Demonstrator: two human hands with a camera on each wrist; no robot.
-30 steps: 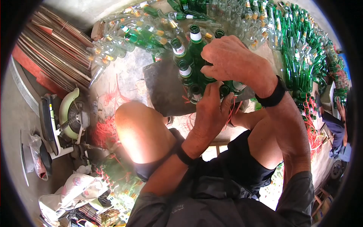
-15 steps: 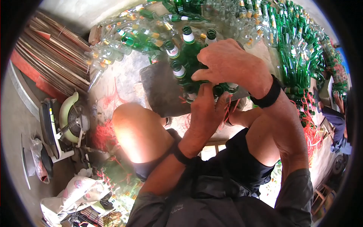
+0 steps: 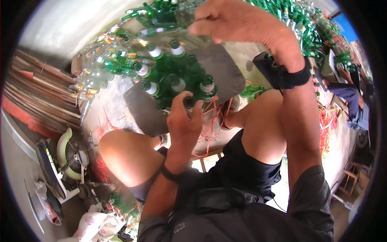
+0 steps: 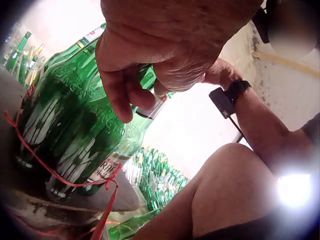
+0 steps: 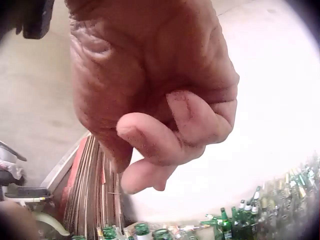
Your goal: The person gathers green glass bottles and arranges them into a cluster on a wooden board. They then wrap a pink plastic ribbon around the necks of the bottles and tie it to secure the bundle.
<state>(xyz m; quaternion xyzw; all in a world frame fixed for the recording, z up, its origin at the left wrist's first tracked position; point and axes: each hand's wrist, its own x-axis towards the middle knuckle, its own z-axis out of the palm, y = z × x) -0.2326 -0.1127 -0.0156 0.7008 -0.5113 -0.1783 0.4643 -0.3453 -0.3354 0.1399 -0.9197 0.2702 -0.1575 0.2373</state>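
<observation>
A bundle of green glass bottles (image 3: pixel 163 66) stands upright on a dark slab (image 3: pixel 225 64) in front of the knees. Red plastic twine (image 4: pixel 65 180) runs round its lower part, with a knot and a loose tail near the label in the left wrist view. My left hand (image 3: pixel 183 123) is at the near side of the bundle, index finger and thumb curled about the neck of one green bottle (image 3: pixel 188 101). My right hand (image 3: pixel 238 20) is raised beyond and right of the bundle, fingers curled in; nothing shows in it in the right wrist view.
Many loose bottles (image 3: pixel 111 60) lie along the far wall, with more green ones piled at the far right. Long rusty bars (image 3: pixel 44 88) are stacked left, above a wheel with a pale green fender (image 3: pixel 66 149). Red twine (image 3: pixel 326 125) heaps lie right, near another person (image 3: pixel 346 97).
My right hand has lifted off the bottles and risen away to the far side. The left hand stays at the near bottles. The head view has shifted, placing the bundle further left.
</observation>
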